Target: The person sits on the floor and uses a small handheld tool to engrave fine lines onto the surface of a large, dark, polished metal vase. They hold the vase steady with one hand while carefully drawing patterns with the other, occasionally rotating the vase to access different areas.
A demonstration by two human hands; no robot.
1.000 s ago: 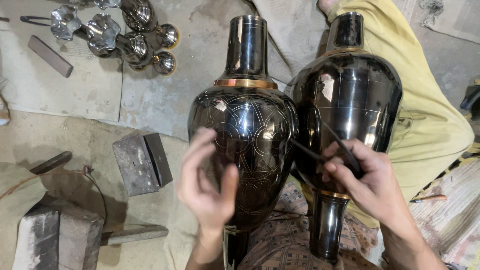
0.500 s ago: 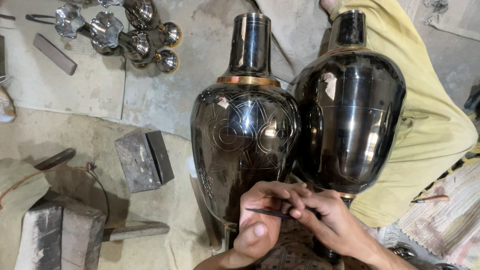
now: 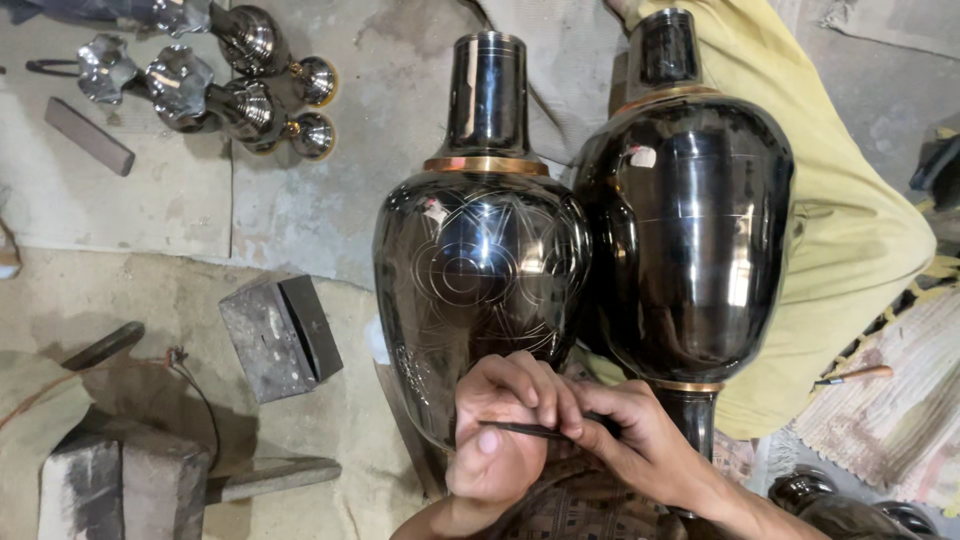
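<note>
Concrete workshop floor [image 3: 300,220], dusty and cracked, w/ both hands low in the head view. Left hand [image 3: 500,440] is curled nearly closed, fingers folded over, thumb pressed on the near end of a thin dark engraving tool [image 3: 525,431]; right hand [image 3: 645,445] is closed round the tool's other end, fingers pinched tight, so both grip the one tool. Tool lies roughly level, tip against the lower belly of the engraved black vase [image 3: 480,270], which lies on its side just above the left hand, neck pointing away. Directly above the right hand, touching the first vase's flank, is a plain black vase [image 3: 690,220], resting on someone's yellow-clad leg [image 3: 850,230]. Progress, judging by the surface: concentric circles and petal lines are cut across the upper and middle belly, w/ some pattern lower left; the strip nearest the hands looks partly worked, and the plain vase shows no cut lines, so a lot seems left. Left of the left hand: a metal block [image 3: 280,335], a hammer [image 3: 150,480]; far up-left, small shiny metal pieces [image 3: 240,90]. Vs half a sec ago: hands hold about the same grip on the tool, slightly shifted; a sec ago they were apart, left hand open-fingered on the vase.
</note>
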